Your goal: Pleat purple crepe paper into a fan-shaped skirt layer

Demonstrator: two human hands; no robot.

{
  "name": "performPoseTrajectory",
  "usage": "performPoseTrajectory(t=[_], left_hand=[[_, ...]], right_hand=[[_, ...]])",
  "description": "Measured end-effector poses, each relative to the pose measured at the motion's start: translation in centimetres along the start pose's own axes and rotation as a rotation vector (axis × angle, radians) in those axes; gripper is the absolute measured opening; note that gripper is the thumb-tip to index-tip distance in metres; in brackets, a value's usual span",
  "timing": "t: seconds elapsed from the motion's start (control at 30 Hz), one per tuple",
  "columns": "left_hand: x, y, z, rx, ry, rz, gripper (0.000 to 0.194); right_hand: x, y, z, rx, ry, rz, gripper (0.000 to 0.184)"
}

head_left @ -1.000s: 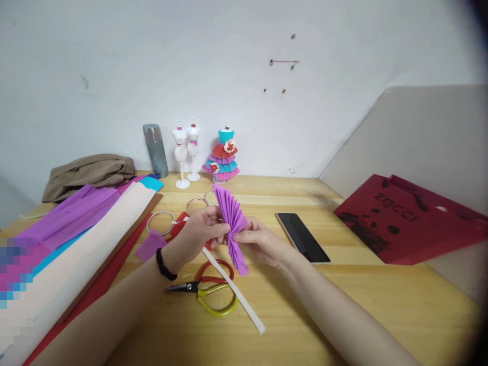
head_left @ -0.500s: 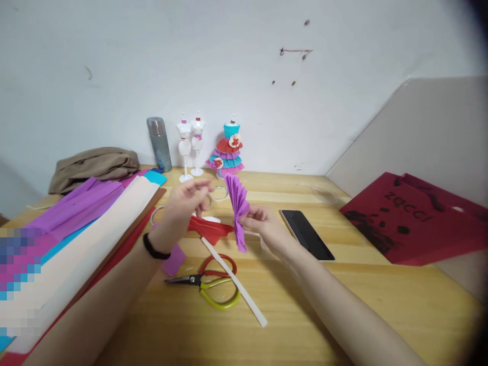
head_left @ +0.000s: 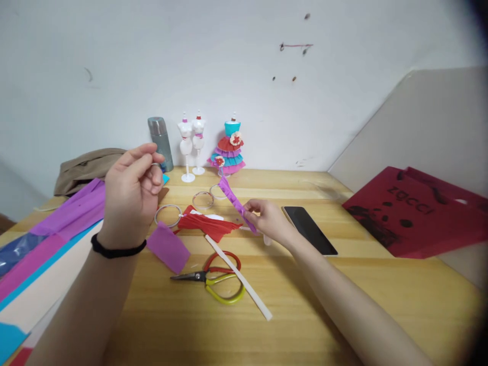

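My right hand (head_left: 267,218) pinches a purple pleated piece of crepe paper (head_left: 233,201), seen nearly edge-on above the table. Raised at the left, my left hand (head_left: 133,183) has its fingers curled and thumb tip close to them; what they hold, if anything, is too fine to make out. Gathered red crepe paper (head_left: 213,227) lies below and between the hands. A purple paper rectangle (head_left: 168,247) rests near my left wrist. Scissors (head_left: 208,277) with one red and one yellow handle lie in front, a white strip (head_left: 240,277) crossing their handles.
Metal rings (head_left: 169,215) lie mid-table. At the back stand two white mannequins (head_left: 186,147), one in a ruffled paper dress (head_left: 227,152), and a flask (head_left: 161,145). Coloured paper sheets (head_left: 72,208) spread left; a phone (head_left: 309,231) and red bag (head_left: 412,216) are right.
My left hand has moved left and up, away from the purple paper. The pleated paper in my right hand has turned from a fan shape to a narrow edge-on strip.
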State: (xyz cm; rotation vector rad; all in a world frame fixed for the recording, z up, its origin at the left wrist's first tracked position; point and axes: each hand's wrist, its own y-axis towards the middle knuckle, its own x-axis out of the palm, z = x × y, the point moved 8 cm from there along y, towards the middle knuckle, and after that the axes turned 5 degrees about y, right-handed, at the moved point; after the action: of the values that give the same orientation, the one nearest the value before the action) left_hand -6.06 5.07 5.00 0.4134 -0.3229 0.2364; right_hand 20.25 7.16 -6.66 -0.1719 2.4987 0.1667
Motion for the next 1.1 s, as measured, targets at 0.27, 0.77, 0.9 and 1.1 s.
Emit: performPoseTrajectory(t=[0.27, 0.77, 0.9, 1.1], left_hand=[[0.6, -0.7, 0.7, 0.015, 0.003, -0.034, 0.018], [0.6, -0.5, 0.9, -0.004, -0.016, -0.039, 0.016], [0.1, 0.6, -0.9, -0.038, 0.003, -0.029, 0.014], [3.0, -1.0, -8.5, -0.438, 0.141, -0.350, 0.025]], right_hand=[[0.5, 1.9, -2.2, -0.208, -0.448, 0.002, 0.018], [3.8, 5.0, -2.9, -0.313, -0.510, 0.001, 0.021], [1.8, 4.4, -2.1, -0.136, 0.094, -0.001, 0.011], [2.8, 2.3, -3.1, 0.017, 1.006, -0.311, 0.021]])
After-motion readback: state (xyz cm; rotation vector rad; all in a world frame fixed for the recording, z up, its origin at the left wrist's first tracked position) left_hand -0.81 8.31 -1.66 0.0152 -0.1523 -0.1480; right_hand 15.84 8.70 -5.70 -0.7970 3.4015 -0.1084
